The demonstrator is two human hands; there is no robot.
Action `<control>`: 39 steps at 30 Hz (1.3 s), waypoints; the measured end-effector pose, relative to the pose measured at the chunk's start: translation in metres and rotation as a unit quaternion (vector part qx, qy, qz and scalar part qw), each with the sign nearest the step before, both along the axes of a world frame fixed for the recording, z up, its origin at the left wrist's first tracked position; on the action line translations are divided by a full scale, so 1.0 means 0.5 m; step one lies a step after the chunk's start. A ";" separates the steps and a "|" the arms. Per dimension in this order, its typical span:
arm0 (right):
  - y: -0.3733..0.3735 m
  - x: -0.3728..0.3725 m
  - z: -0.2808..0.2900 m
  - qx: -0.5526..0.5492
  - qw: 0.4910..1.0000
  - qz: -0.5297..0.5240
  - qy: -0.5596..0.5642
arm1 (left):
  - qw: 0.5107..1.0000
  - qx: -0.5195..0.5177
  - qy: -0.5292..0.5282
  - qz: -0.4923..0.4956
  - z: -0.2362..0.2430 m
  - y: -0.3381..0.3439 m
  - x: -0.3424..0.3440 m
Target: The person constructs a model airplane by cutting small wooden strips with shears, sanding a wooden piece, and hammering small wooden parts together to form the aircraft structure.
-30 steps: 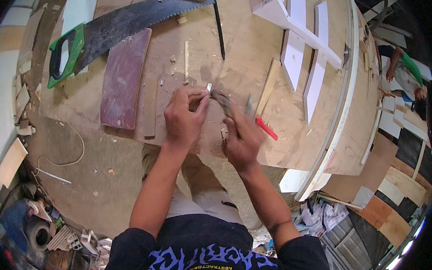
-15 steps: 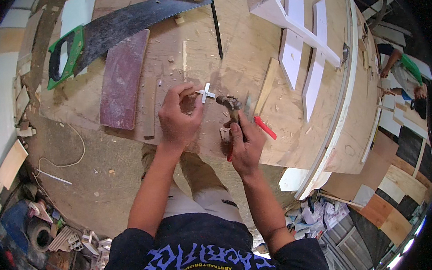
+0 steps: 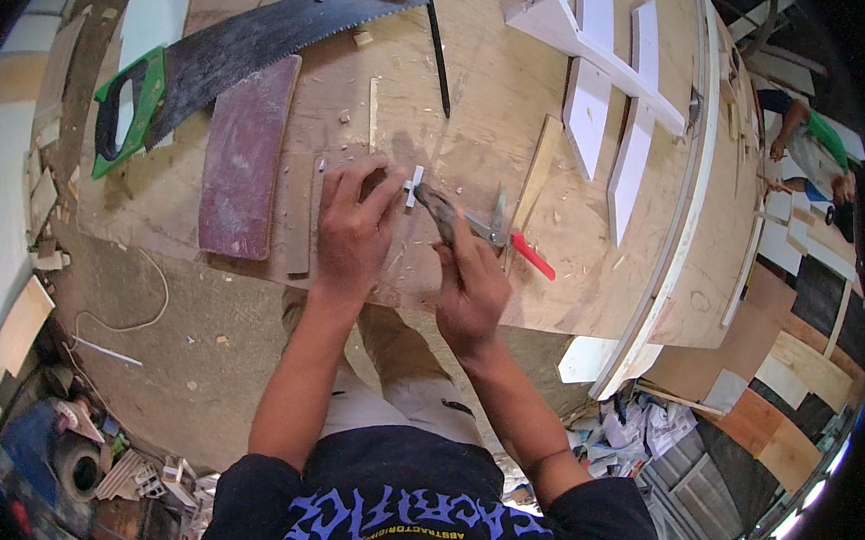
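Left hand (image 3: 355, 237) is pinching a small white piece (image 3: 416, 185) just in from the worktop's (image 3: 484, 76) near edge; right hand (image 3: 472, 292) is gripping a hammer (image 3: 437, 209), head right at the piece, contact unclear. Maroon board (image 3: 247, 168) and brown strip (image 3: 299, 214) are lying left, ends at that edge, and a red-handled cutter (image 3: 533, 257) is crowding the right hand. Wider gaps are running toward the pencil (image 3: 439, 59) and the white slatted frame (image 3: 604, 72) by the right edge.

Your worktop (image 3: 655, 290) bears a green-handled saw (image 3: 247, 57) just beyond a maroon board (image 3: 245, 173), a slim black stick (image 3: 439, 64) by the saw's tip, and white crossed boards (image 3: 611, 69) to your right.
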State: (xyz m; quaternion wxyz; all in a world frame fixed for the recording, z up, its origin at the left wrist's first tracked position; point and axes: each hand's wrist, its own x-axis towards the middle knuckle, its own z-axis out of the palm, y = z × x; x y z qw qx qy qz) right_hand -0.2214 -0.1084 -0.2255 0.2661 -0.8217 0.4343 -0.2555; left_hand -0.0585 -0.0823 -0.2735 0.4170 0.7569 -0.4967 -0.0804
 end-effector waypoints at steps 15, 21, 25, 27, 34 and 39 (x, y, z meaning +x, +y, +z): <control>0.007 0.008 0.014 0.057 0.993 -0.030 0.097 | 1.000 -0.024 0.016 0.002 -0.004 0.002 0.000; 0.009 0.001 0.002 0.011 0.998 -0.067 -0.020 | 1.000 -0.025 0.008 0.001 -0.006 0.003 0.000; 0.005 0.006 0.010 0.023 0.998 -0.063 0.010 | 1.000 -0.017 0.008 0.000 -0.016 0.004 0.002; 0.023 -0.008 0.020 0.043 0.993 -0.098 -0.056 | 1.000 -0.025 0.017 0.000 -0.012 0.003 0.001; 0.013 0.010 0.021 0.151 0.974 -0.164 -0.031 | 0.999 -0.026 0.016 -0.008 -0.008 -0.003 0.008; 0.034 0.006 0.011 0.193 0.949 -0.232 -0.092 | 0.997 -0.008 0.078 0.004 0.007 0.000 0.014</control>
